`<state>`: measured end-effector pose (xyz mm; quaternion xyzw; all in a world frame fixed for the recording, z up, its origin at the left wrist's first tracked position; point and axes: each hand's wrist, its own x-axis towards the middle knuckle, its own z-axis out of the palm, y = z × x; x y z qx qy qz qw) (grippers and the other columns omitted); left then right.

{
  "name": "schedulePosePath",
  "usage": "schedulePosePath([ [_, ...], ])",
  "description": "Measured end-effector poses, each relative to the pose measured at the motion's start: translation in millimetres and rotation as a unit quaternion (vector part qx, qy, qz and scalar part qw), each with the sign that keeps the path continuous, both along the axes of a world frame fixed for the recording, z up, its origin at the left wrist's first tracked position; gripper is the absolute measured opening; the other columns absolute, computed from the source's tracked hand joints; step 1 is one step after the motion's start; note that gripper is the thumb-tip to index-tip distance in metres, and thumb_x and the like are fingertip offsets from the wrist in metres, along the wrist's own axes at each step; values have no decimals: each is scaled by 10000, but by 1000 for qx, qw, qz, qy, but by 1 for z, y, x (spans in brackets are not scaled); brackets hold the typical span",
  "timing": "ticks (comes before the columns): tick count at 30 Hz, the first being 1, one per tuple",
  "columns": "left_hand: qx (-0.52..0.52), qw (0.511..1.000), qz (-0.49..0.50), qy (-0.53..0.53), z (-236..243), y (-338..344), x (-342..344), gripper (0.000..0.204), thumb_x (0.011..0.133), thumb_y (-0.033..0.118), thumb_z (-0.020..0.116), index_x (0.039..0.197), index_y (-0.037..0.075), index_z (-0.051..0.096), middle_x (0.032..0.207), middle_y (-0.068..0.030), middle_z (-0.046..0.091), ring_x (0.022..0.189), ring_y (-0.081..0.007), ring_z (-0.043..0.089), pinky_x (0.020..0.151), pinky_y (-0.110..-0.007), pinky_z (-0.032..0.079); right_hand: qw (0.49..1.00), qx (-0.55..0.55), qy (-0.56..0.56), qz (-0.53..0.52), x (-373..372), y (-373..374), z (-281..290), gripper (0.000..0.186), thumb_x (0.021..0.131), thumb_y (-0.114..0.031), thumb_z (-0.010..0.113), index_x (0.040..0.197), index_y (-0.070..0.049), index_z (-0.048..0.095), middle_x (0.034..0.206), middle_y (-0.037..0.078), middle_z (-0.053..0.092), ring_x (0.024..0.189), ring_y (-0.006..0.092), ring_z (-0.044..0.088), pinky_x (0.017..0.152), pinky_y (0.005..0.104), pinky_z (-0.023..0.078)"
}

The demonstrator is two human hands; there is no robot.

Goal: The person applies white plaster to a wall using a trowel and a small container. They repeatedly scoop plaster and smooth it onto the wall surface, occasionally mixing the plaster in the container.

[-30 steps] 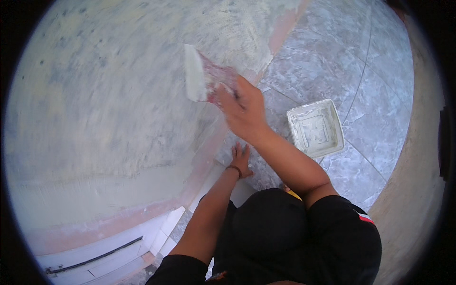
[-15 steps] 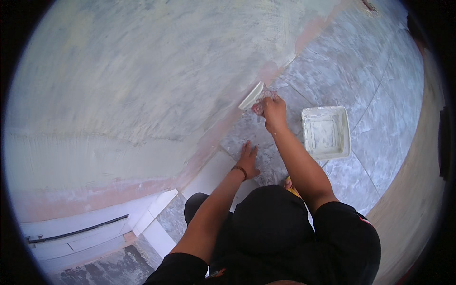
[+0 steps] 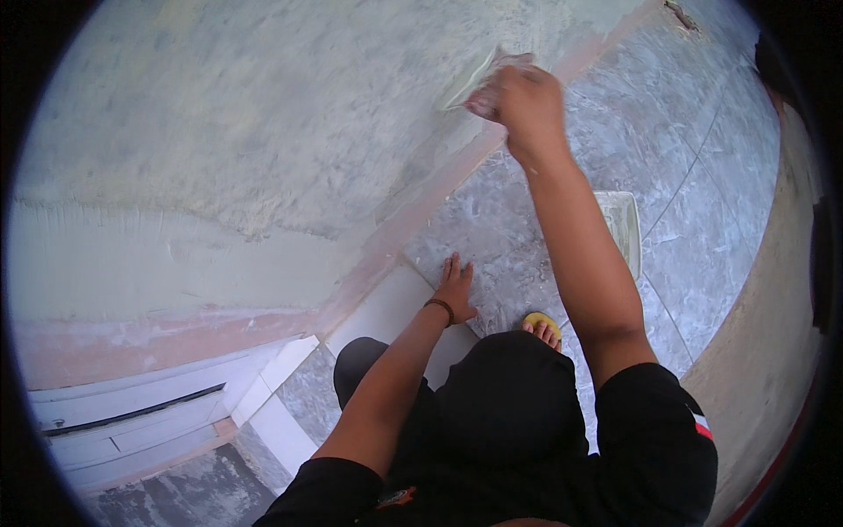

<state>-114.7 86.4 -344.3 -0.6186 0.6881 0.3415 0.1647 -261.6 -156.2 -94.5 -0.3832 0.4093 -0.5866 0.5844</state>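
Our right hand grips a reddish, pale-bladed spreader at the mottled grey wall; our left hand splays open on grey marbled tiles, likely for balance.

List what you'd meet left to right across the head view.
Long dark strip → left hand → right hand → white tub, partly hidden → beige curved surface.
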Motion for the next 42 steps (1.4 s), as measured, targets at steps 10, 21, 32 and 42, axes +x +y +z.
schedulePosePath([
  [10,-8,1000,-18,10,-5,4,4,1197,736,404,847,1592,-27,131,1633,-362,-40,1523,-528,-19,1259,-527,125,971,222,-89,-27,37,42,-181,170,942,-83,555,1046,33,623,898,129,667,726,244,678,620,390,591],
  [21,-11,999,-31,17,-27,4,18,1251,690,420,887,1587,-28,138,1607,-405,-13,1512,-552,-27,1251,-551,124,991,-60,66,-104,22,60,-94,377,927,-114,569,1271,38,595,934,230,724,928,346,716,847,427,542],
  [32,-36,993,54,99,-17,-28,5,925,802,512,798,1439,-64,453,1494,-322,412,1450,-422,342,1188,-460,308,986,-156,24,-52,-7,84,-54,359,962,-156,559,1261,39,607,946,225,708,856,291,699,798,381,538],
  [42,-11,941,253,223,-22,-100,-154,580,872,467,744,1138,-39,645,1091,-225,703,1025,-348,673,914,-420,514,956,148,-49,-249,-178,185,-82,278,957,-65,521,1198,9,638,1029,61,680,886,137,635,749,280,517],
])
